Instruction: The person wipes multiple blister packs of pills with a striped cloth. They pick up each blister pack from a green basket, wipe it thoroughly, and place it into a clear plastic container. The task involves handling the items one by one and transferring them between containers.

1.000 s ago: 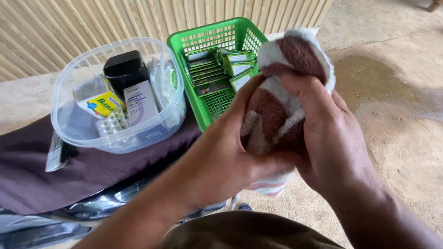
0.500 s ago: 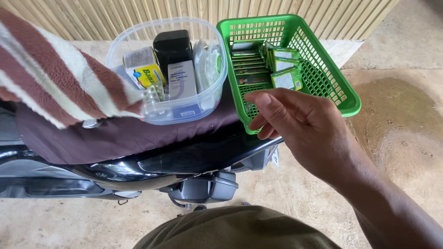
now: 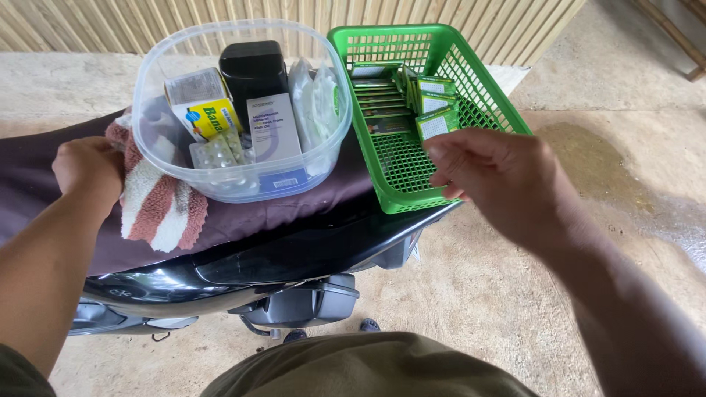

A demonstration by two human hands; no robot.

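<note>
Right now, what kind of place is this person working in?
Probably an outdoor yard or porch beside a building: a bare concrete floor, a ribbed wall behind, and a parked scooter seat used as a table for a clear tub and a green basket.

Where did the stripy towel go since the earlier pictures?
The brown-and-white striped towel left both hands, swung left and now lies on the dark seat cover under the left hand. The right hand is empty beside the green plastic basket. The basket and the clear plastic tub stayed put.
</note>
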